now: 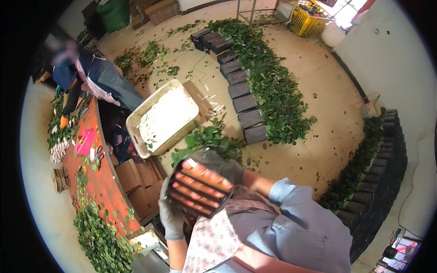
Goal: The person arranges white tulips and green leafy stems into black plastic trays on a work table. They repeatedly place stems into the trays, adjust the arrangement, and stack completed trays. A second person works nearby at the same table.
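Note:
My gloved left hand point(170, 213) grips the left side of a black-wrapped bundle point(200, 186) with rows of pink flower heads between brown dividers. My gloved right hand point(234, 168) holds the far right side of the same bundle, partly hidden by the dark wrapping. Green leafy stems point(214, 139) stick out beyond it. Just past them sits a cream plastic tub point(191, 118) holding white material and a few leaves.
At left, a co-worker point(100, 73) in an orange glove leans over a red table point(82, 173) with stems, scissors and a pink object. Rows of dark bundles with leaves point(250, 118), point(368, 173) line the floor. A yellow crate point(304, 25) stands at the back.

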The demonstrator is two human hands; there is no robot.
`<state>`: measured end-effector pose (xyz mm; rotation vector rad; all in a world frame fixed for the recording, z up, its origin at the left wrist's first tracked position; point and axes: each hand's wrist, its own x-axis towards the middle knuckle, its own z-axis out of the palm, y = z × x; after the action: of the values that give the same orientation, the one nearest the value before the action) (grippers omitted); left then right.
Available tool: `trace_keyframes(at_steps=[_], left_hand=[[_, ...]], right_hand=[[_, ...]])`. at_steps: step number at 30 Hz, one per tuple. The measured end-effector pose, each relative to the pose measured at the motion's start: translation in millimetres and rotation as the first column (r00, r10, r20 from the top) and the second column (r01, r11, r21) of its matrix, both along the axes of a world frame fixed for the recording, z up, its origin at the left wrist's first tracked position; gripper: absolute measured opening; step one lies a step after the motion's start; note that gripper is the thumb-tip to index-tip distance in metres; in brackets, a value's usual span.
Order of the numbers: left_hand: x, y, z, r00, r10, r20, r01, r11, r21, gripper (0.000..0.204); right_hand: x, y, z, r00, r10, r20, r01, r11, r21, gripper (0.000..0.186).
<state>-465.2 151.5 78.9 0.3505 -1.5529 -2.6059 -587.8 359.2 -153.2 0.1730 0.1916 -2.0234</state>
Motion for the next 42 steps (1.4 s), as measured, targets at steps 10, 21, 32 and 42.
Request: trace_keyframes(at_steps=[10,21,32,42], left_hand=[[-32.3,8.8,8.8,0.967,-0.255,-0.013,0.244,0.935,-0.259,0.085],[-0.5,-23.6,-22.6,0.956,-0.243,-0.167,0.233,0.969,-0.081,0.081],[-28.5,-1.7,-36.9,0.936,-0.308,-0.172,0.325,0.942,0.082,0.077],[-161.0,81.7,-34.8,0.936,-0.349,-0.043,0.352,0.928,0.119,0.066]], right_hand=[[1.6,25.5,54.7,0.982,-0.157,-0.108,0.169,0.979,0.113,0.054],[25.4,6.2,92.4,0.934,-0.261,-0.242,0.301,0.943,0.143,0.055],[19.3,40.4,100.3,0.876,-0.371,-0.308,0.429,0.891,0.15,0.056],[-71.1,136.9,53.4,0.852,-0.454,-0.259,0.5,0.853,0.149,0.057]])
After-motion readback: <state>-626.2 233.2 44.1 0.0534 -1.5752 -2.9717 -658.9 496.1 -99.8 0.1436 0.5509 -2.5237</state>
